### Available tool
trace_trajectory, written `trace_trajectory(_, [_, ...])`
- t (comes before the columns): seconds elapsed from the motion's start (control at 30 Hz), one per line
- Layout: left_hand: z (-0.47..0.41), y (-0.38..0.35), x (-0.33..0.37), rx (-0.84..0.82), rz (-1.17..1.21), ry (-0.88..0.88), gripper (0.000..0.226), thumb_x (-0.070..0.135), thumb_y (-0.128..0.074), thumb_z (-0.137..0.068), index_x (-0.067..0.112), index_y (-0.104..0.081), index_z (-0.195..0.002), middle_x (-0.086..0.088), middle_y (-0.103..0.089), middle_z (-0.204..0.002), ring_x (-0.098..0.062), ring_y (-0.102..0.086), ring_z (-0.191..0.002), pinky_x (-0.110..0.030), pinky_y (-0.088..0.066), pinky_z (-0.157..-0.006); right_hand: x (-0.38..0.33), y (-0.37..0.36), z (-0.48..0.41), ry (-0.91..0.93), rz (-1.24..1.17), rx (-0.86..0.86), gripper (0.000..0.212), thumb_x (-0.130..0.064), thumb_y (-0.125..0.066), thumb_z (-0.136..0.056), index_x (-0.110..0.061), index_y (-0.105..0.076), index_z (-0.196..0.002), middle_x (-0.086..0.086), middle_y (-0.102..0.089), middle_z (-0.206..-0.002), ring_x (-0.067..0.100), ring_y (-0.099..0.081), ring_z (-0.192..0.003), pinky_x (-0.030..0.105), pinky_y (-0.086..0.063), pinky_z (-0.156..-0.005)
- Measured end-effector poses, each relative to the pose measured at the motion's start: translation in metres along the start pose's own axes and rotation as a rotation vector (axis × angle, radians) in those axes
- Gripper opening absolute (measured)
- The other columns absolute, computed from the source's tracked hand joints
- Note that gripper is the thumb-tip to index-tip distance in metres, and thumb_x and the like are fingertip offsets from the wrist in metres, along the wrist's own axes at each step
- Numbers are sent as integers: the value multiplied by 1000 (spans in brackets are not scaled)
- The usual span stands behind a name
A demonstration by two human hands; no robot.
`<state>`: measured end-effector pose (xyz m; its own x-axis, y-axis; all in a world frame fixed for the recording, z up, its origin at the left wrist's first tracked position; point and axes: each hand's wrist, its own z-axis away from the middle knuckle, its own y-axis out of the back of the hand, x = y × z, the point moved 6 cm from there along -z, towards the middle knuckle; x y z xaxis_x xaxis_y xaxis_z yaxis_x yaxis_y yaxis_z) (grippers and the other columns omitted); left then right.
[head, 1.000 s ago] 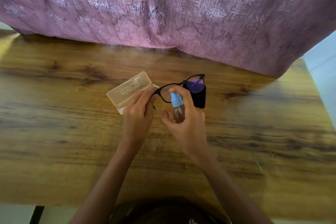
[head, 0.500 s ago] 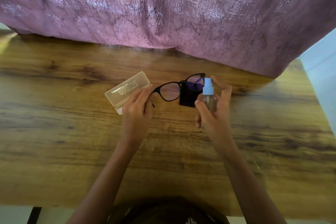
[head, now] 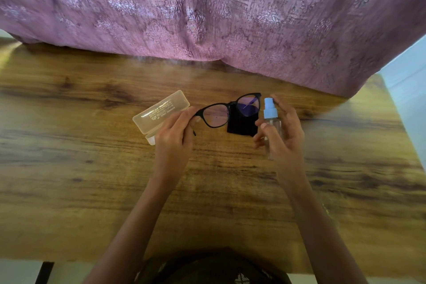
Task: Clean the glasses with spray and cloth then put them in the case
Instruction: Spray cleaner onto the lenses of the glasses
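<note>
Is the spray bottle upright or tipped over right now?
Upright. The right hand holds the spray bottle with its blue nozzle on top, beside the glasses held by the left hand.

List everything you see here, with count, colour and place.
glasses: one, black frame, in the left hand
case: one, translucent beige, on the table left of the glasses
cloth: one, black, on the table partly behind the glasses
spray bottle: one, clear with light blue top, in the right hand
table: one, brown wood, beneath everything
curtain: one, pink-purple, along the table's far edge
left hand: one, pinches the glasses' end
right hand: one, holds the spray bottle
</note>
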<state>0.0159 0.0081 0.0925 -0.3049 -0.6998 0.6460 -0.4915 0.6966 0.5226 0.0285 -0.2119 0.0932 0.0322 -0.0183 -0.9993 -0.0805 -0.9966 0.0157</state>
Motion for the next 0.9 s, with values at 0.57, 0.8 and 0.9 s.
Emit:
trace_trajectory(0.57, [0,1,0,33,-16,-30,21,-5,-60,-91,-2,-69,-110,-11,-71,-101,1,-54,-100,-6,-41,-91,-5,2,-3,33,163,-53,47,-2,-50,-96,-39,-49,-125,4,-58,-79,14,-50,-43,21,-40,-35])
trace_trajectory(0.8, [0,4,1,34,-6,-23,21,0,-57,-93,-2,-68,-111,-11,-70,-101,1,-53,-101,-7,-42,-92,-25,-3,-5,312,607,11,52,0,-62,-81,-23,-56,-128,-5,-33,-49,11,-37,-45,9,-36,-53])
trace_trajectory(0.9, [1,4,1,31,-6,-23,22,-4,-58,-92,-2,-67,-112,-11,-70,-102,0,-53,-102,-7,-42,-92,-32,-7,-6,347,778,-19,57,-8,-62,-83,-23,-51,-136,-18,-35,-56,3,-41,-52,8,-33,-56])
